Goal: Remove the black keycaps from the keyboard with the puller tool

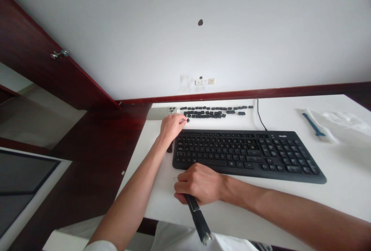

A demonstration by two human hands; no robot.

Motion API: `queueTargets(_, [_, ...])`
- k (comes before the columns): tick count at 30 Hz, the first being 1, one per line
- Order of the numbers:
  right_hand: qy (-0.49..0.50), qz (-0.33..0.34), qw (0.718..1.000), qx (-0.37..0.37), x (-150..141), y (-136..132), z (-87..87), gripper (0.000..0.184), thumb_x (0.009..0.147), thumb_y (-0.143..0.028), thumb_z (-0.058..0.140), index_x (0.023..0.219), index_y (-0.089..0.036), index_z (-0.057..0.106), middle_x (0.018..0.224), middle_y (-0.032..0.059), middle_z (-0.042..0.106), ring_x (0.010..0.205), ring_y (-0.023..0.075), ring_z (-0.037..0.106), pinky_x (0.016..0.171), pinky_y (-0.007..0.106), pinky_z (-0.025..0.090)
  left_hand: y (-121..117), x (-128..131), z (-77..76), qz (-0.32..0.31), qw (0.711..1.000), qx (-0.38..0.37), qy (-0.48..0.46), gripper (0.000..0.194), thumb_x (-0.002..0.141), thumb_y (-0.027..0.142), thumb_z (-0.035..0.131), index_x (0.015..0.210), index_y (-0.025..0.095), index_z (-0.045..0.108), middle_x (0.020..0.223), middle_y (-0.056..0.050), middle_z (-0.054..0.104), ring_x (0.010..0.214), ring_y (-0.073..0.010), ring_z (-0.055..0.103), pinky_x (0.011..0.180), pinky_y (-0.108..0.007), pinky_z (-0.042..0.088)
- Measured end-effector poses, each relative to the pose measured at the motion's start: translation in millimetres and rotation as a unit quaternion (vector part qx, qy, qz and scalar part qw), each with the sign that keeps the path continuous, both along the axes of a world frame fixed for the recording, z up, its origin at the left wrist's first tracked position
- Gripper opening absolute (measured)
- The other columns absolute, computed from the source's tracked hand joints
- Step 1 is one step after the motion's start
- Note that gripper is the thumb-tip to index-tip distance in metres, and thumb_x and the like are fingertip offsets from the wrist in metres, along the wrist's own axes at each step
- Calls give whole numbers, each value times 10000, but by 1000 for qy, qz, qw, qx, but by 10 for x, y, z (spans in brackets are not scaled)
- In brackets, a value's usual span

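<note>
A black keyboard [220, 163] lies on the white table, with some switch spots in its upper left rows showing darker squares. At the far left, my left hand [171, 125] pinches a small black keycap [182, 120] just above the tabletop, beside another loose keycap [188, 120]. Rows of loose black keycaps [203, 116] lie behind the keyboard. In front of its lower left edge, my right hand [199, 184] is closed around a slim black tool [199, 220] with a metal end pointing toward me. The tool's other end is mostly hidden by my fingers.
A phone [158, 113] lies at the table's back left. The keyboard cable [261, 116] runs to the back edge. On the right are a blue tool [314, 125] and a clear plastic bag [344, 121]. A red door [52, 50] stands at the left.
</note>
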State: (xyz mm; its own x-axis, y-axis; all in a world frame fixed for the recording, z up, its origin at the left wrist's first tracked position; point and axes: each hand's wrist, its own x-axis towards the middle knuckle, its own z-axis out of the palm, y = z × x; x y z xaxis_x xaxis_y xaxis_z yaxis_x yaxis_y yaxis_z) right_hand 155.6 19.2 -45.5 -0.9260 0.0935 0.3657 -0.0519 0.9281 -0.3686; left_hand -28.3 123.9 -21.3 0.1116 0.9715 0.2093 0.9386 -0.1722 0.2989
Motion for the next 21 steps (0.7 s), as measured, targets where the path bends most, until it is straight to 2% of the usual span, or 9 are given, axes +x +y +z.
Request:
queueTargets(4, [10,-3,1000,-7,-4,-2,-22,285,1021,-336,498,772,-210,553,697,-25,577,544,113,457,516,310,228,7,3,11,-5,1000,-4,-18,134,923,281,700,1029,260,779,804,1,698,741,-172,635,673,-277,429])
queueTargets(12, [11,-6,1000,-12,-8,7,-6,286,1020,-337,494,768,-210,547,694,-27,571,541,116,444,519,312,215,63,3,-71,-56,997,35,-43,105,936,254,693,1007,240,768,1043,-23,735,916,-194,683,834,-310,507])
queueTargets(18, [16,-13,1000,-12,-6,-5,-41,276,1017,-351,500,783,-213,552,700,-29,573,549,116,450,516,314,196,52,57,-40,-54,998,30,-12,101,918,238,693,996,251,755,1089,-9,756,897,-197,686,751,-305,506])
queueTargets(21, [19,-10,1000,-14,-3,-4,-46,271,1012,-349,505,781,-215,551,700,-33,571,548,114,443,516,314,202,36,73,-16,-38,999,14,3,116,900,232,703,1003,261,749,1018,-4,772,848,-194,690,735,-303,501])
